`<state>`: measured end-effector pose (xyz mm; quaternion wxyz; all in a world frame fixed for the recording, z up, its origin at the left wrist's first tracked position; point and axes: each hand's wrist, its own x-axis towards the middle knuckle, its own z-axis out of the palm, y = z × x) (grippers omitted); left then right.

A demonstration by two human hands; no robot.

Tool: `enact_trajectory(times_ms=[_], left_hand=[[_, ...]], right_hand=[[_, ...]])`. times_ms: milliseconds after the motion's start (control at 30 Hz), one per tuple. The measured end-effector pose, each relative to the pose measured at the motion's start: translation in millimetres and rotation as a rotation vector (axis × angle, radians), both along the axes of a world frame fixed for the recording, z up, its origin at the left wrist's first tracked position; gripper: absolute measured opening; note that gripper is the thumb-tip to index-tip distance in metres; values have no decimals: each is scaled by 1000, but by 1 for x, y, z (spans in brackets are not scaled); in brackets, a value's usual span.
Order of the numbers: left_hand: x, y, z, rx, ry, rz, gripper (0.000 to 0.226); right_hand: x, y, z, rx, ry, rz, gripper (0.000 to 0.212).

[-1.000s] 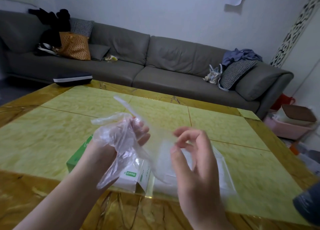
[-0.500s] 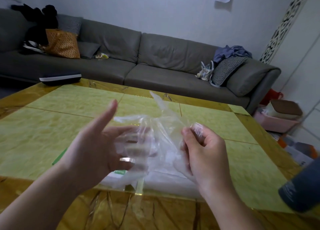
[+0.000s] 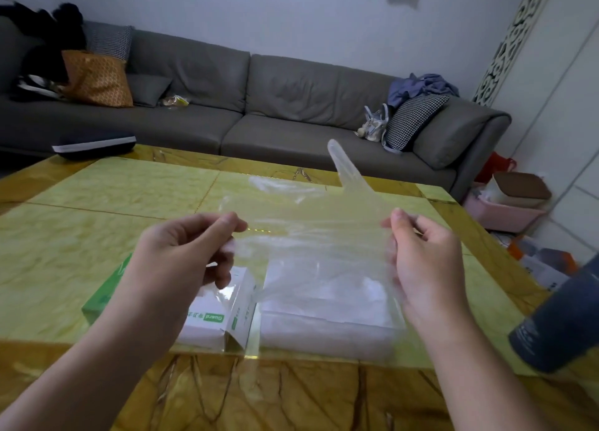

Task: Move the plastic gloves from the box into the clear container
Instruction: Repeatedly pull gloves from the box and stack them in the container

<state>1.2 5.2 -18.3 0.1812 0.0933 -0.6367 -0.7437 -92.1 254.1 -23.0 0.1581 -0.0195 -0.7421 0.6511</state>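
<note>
Gloves first: we hold one thin plastic glove (image 3: 311,223) stretched flat between both our hands, in the air above the clear container (image 3: 330,320). Our left hand (image 3: 181,252) pinches its left edge between thumb and curled fingers; our right hand (image 3: 421,255) pinches the right edge the same way, fingers folded in around the film. One finger of the glove sticks up and away from the container, toward the sofa (image 3: 259,106).

Beneath the stretched sheet, the container lies on the yellow table (image 3: 97,210) and looks filled with whitish folded plastic, though we cannot count what is in it. Just left of the container, touching or nearly touching it, sits the green-and-white glove box (image 3: 214,317) with its end flap open toward the container; our left forearm covers much of it.

To the right of the container, at the table's near corner, stands a dark cylindrical object (image 3: 560,323), only partly in view. Beyond the container, past the far edge of the table, the grey sofa runs along the wall, carrying an orange patterned cushion (image 3: 97,77), a checked cushion (image 3: 411,119) and a small bag (image 3: 374,124). Right of the container, on the floor beyond the table, there is a pink bin (image 3: 499,213).
</note>
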Motion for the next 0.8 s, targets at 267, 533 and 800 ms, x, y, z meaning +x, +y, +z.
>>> enact_trajectory(times_ms=[267, 533, 800], left_hand=[[21, 31, 23, -713, 438, 215, 13], [-16, 86, -24, -1439, -102, -172, 24], [-41, 80, -28, -1396, -399, -386, 34]], right_hand=[[-14, 12, -22, 201, -141, 73, 27], [-20, 8, -32, 639, -90, 61, 30], [-22, 12, -34, 1014, -105, -30, 26]])
